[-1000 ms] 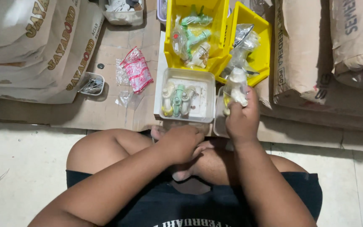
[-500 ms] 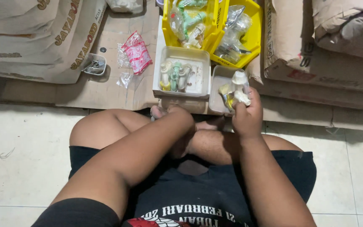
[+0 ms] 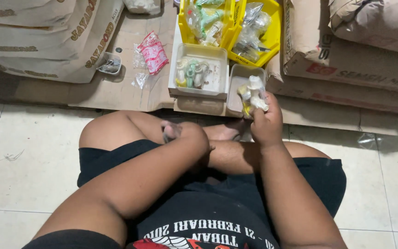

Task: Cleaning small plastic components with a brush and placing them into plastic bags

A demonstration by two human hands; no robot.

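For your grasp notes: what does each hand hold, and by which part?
Right hand grips a bagged white plastic tap by its lower end. Left hand: cannot tell.

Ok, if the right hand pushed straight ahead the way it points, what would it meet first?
Probably the small clear tray just beyond the right hand and its bagged white tap, then the yellow bin; depth is unclear.

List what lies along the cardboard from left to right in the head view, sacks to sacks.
Stacked sacks → small clear tub → red-and-white packet → clear tray of taps → bagged white tap in the right hand → brown sacks.
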